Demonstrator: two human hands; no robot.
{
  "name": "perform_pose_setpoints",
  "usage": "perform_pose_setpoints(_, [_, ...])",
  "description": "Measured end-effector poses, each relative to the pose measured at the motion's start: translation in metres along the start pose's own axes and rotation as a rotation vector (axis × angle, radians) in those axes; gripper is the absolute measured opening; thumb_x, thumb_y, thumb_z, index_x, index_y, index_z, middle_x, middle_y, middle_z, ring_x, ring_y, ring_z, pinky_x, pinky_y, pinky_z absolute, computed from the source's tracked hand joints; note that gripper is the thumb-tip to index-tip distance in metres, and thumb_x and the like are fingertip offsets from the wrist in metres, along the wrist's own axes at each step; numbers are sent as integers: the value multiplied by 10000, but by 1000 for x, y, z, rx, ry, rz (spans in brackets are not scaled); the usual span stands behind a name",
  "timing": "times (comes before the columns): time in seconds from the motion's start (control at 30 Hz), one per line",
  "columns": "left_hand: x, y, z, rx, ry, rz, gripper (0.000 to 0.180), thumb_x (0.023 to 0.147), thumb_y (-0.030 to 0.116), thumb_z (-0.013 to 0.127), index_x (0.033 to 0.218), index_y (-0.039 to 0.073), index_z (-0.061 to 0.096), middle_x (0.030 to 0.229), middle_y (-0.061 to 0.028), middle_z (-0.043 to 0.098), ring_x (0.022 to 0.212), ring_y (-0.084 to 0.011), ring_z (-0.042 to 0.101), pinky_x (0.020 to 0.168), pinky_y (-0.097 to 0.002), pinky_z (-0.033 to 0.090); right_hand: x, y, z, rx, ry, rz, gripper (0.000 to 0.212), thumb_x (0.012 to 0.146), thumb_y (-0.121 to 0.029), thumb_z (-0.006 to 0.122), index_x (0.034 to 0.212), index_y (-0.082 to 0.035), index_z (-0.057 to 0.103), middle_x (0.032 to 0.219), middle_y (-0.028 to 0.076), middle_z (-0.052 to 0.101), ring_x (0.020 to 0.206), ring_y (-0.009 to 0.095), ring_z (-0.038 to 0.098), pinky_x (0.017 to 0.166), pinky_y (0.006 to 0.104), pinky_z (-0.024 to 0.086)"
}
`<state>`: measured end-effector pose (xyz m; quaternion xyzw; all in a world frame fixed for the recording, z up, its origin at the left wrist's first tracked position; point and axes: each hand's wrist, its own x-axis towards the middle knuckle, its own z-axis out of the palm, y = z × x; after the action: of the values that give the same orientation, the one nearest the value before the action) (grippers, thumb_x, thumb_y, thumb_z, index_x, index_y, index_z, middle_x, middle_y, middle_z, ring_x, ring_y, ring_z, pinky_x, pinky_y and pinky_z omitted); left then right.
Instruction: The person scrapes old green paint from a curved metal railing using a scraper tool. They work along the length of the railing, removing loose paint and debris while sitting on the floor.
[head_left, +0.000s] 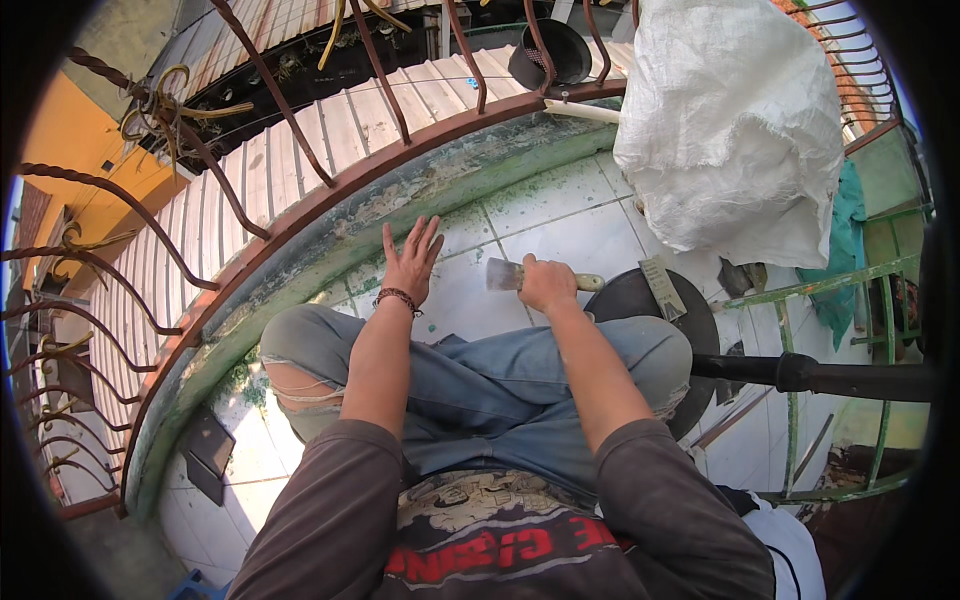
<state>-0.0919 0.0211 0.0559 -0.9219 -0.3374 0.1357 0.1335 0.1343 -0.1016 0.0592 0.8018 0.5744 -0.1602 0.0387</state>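
My right hand [547, 284] is closed round a putty knife [503, 275]. Its flat metal blade points left, and the end of its pale handle sticks out to the right of my fist. My left hand [409, 264] holds nothing, its fingers spread toward the low curved wall [400, 210]. Flaking green and grey paint covers that wall, and I cannot tell whether my fingertips touch it. Green paint chips lie scattered over the white floor tiles [575, 232] along its foot. My legs are crossed beneath both hands.
Brown twisted railing bars [290, 110] rise from the wall's rim. A large white woven sack [730, 130] stands at the right. Near my right knee are a black round disc [700, 300] and a flat scraper-like plate [661, 289]. A black pole [810, 374] and green metal frame [790, 400] flank my right.
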Motion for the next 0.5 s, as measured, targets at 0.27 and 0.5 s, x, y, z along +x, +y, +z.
perform_pose_setpoints(0.27, [0, -1, 3, 45, 0, 24, 634, 931, 131, 476, 1528, 265, 307, 1641, 28, 67, 1509, -193, 61, 1145, -716, 48, 1, -5, -4, -10, -22, -9, 241, 786, -141, 558, 1001, -35, 586, 875, 193, 713, 861, 345, 699, 784, 451, 540])
perform_pose_setpoints(0.5, [-2, -2, -1, 60, 4, 13, 629, 941, 141, 466, 1534, 264, 294, 1642, 20, 56, 1510, -199, 52, 1145, -716, 46, -1, -2, -2, 3, -9, 2, 259, 746, -163, 626, 972, -44, 581, 846, 185, 709, 841, 341, 697, 775, 452, 541])
